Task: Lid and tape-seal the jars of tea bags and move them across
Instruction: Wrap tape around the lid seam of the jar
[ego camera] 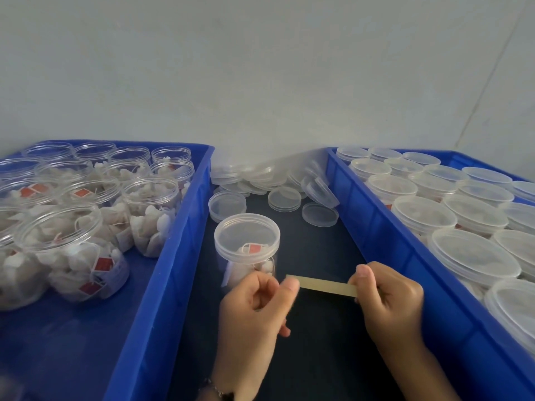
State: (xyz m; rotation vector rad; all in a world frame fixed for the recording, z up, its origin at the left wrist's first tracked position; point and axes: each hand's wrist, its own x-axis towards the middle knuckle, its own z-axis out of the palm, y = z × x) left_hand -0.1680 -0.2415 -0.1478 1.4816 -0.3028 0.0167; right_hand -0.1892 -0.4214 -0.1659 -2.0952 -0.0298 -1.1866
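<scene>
A clear jar of tea bags (pixel 246 253) stands upright on the dark table between two blue crates, with a translucent lid on it. Just in front of it, a short strip of tan tape (pixel 324 285) is stretched level between my hands. My left hand (pixel 254 311) pinches the strip's left end, close to the jar's lower front. My right hand (pixel 388 299) pinches the right end between thumb and fingers. The tape does not touch the jar.
The left blue crate (pixel 162 273) holds several open jars of tea bags (pixel 75 247). The right blue crate (pixel 385 256) holds several lidded jars (pixel 474 256). Loose lids (pixel 285 199) lie heaped on the dark table (pixel 318 342) at the back, against the wall.
</scene>
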